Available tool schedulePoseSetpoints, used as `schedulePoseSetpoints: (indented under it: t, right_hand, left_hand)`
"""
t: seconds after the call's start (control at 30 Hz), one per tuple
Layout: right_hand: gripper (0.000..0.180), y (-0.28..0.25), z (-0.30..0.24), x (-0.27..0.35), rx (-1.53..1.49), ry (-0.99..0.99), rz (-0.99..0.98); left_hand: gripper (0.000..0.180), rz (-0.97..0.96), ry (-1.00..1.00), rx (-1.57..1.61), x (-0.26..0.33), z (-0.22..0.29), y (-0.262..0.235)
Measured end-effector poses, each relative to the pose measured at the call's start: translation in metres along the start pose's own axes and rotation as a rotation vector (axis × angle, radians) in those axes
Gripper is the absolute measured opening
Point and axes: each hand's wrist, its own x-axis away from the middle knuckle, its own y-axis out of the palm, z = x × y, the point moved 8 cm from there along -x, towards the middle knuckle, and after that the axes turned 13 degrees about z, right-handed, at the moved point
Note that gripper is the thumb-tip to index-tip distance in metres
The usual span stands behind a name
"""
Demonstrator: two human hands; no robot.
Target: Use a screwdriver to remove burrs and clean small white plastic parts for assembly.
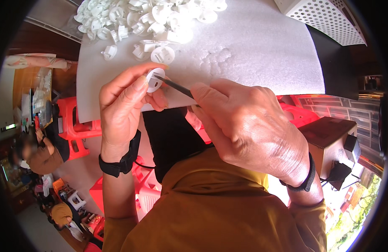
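Between the thumb and fingers of my left hand (120,103) a small round white plastic piece (151,87) with slots in its face is held up over the table's front edge. My right hand (250,126) is closed around a dark slender tool (179,87). The tool's narrow tip meets the face of the white piece near a slot; whether it goes inside cannot be made out. Just beyond my left hand lies another round white piece (163,55) with a slotted back. A loose white piece (109,52) rests farther left.
A heap of similar white pieces (135,17) covers the far left of the white foam-covered table (261,63). At the far right stands a white perforated metal box (328,19). Red plastic stools (68,117) stand below, and other people (47,155) sit at the left.
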Motion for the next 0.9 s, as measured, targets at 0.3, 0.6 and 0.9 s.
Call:
schedulePoseSetpoints:
  t: [0.3,0.6,0.9]
  right_hand:
    - [0.020,-0.003,0.003,0.002,-0.010,0.045,-0.017]
    - [0.019,-0.009,0.002,0.008,-0.067,0.070,0.007]
    - [0.039,-0.023,0.004,-0.001,-0.214,0.184,0.095]
  left_hand:
    - [0.034,0.050,0.049,0.037,0.001,0.001,-0.004]
    - [0.038,0.089,0.028,0.008,-0.001,0.003,-0.004]
    - [0.039,-0.067,0.012,0.105,0.019,0.024,0.026]
